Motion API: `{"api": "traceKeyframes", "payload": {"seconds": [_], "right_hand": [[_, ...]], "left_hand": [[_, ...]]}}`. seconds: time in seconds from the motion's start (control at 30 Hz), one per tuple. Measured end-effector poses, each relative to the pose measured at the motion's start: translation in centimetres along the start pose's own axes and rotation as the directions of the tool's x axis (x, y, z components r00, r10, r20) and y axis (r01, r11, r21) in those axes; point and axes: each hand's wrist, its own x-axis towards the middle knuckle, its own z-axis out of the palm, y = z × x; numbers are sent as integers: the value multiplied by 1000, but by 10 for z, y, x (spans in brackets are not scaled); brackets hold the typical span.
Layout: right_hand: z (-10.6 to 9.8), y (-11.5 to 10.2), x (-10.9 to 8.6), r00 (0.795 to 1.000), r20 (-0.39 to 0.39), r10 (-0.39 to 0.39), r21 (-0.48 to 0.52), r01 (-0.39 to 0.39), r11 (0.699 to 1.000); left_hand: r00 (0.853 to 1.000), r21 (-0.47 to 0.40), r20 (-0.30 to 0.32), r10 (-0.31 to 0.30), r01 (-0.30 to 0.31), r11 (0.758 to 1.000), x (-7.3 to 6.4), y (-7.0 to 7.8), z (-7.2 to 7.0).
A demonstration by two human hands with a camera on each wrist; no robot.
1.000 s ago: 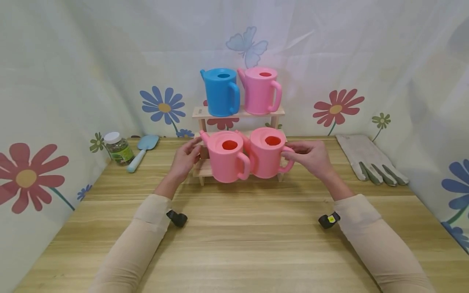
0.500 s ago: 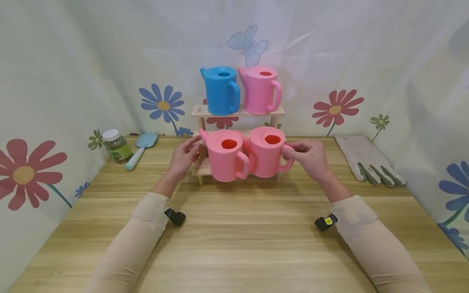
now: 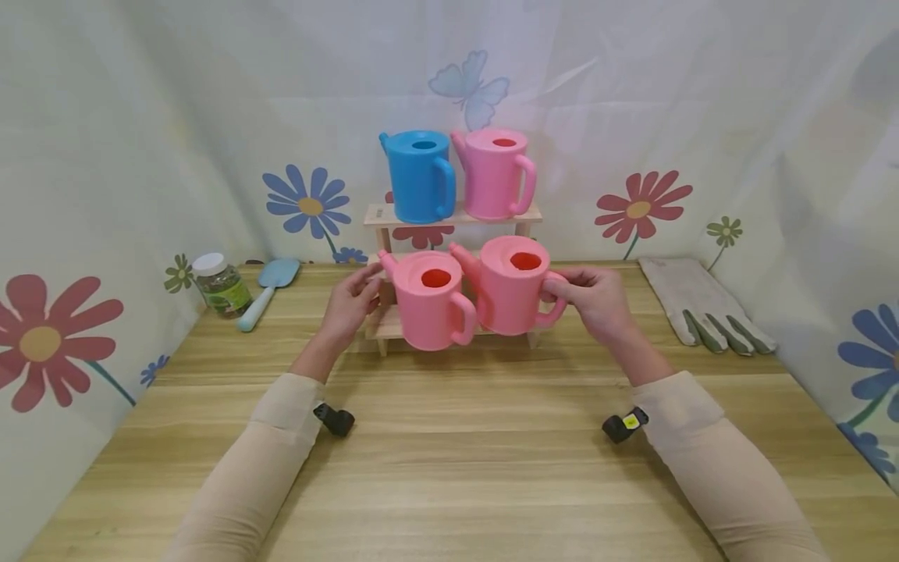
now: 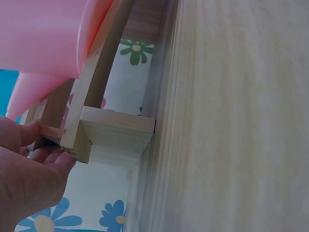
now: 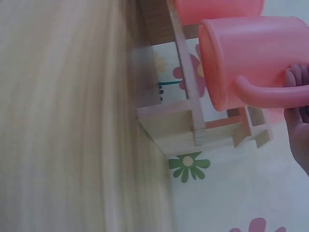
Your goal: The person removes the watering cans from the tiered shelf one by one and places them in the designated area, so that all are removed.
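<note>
A small wooden stepped shelf (image 3: pixel 375 215) carries toy watering cans. My left hand (image 3: pixel 351 300) grips the shelf's left end, its thumb and fingers around the wood in the left wrist view. Beside that hand, a pink watering can (image 3: pixel 424 320) sits on the lower step with its spout to the left. My right hand (image 3: pixel 593 300) holds a second pink watering can (image 3: pixel 506 300) by its handle (image 5: pixel 270 96). This can is tilted, and its base shows raised off the step in the right wrist view. On the top step stand a blue watering can (image 3: pixel 419 183) and another pink watering can (image 3: pixel 492 179).
At the table's left lie a lidded jar (image 3: pixel 226 290) and a light blue hand trowel (image 3: pixel 270 293). A pair of garden gloves (image 3: pixel 702 304) lies at the right. A flower-printed curtain (image 3: pixel 562 70) hangs behind the wooden table (image 3: pixel 477 453).
My right hand has lifted the right-hand pink watering can slightly and tilted it, so its spout is higher. The left hand keeps its hold on the shelf.
</note>
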Motion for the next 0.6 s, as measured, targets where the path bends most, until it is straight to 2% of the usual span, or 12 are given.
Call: {"api": "traceKeyframes", "payload": {"seconds": [0.07,0.2,0.43,0.6], "right_hand": [[-4,-3,1,1000,-2,-22,4,22,1000],[-13,-13,1,997,9,-80,74,79,994],[-31,-31,-1,995,22,-100,115,97,989],[-44,-45,0,987,2,-160,228,156,961]], "left_hand": [[1000,-1,0,2,-2,1000,0,0,0],[1000,-4,2,4,-4,1000,0,0,0],[1000,2,-1,6,-6,1000,0,-1,0],[1000,1,-5,8,-8,1000,0,0,0]]}}
